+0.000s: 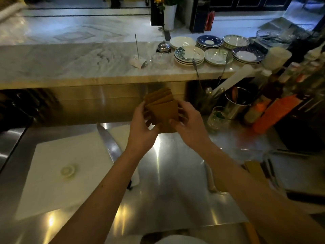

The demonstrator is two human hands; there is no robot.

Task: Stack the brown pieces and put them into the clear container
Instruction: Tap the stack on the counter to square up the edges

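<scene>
A fanned bunch of several flat brown square pieces (162,106) is held up above the steel counter (175,182), between both hands. My left hand (140,127) grips the bunch's left edge, fingers curled around it. My right hand (188,124) holds the right edge and the bottom corner. The pieces lie askew, their corners spread out at the top. More brown pieces (253,169) lie on the counter at the right, beside a clear container (299,166) whose rim shows at the right edge.
A white cutting board (66,173) with a pale slice (67,170) and a large knife (109,143) lies at the left. Stacked plates (189,55) sit on the marble ledge. A glass (217,117), a metal utensil pot (237,103) and bottles (274,111) crowd the right.
</scene>
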